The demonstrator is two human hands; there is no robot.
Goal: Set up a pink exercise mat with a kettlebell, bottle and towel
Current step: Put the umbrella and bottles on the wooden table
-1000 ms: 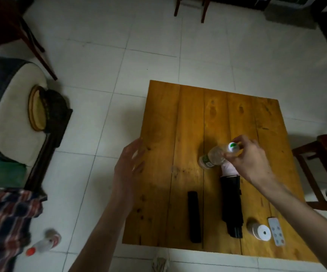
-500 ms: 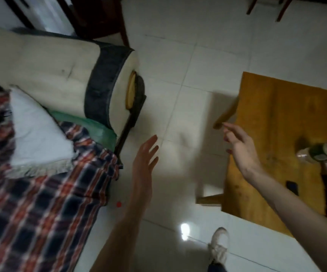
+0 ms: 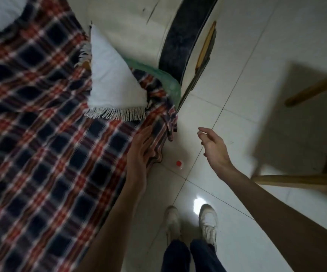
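Left hand (image 3: 142,148) flat, fingers together and extended, lying over the near-right edge of the plaid blanket (image 3: 41,134); holds nothing. Right hand (image 3: 214,149) loose and spread, in air over the floor (image 3: 256,46), also empty.

Progress: looks early. No pink mat, no kettlebell in view. Towel (image 3: 113,83) sits untouched on the blanket, far of the left hand; my guess is it's the next pick. A small bottle (image 3: 179,164) with red cap lies on the floor between the hands, near the blanket's hanging edge; can't tell if it's the task's bottle. Nothing laid out yet as far as shown.

Materials:
- blanket: woven, red/navy/white check, soft, draped, edge rumpled
- towel: white, folded to a wedge, fringed near edge
- floor: glossy pale tile, thin grout lines, lamp glare by the shoes (image 3: 190,222)
- table (image 3: 306,180) at right: bare wood, square rails
- bottle: clear plastic, blurred
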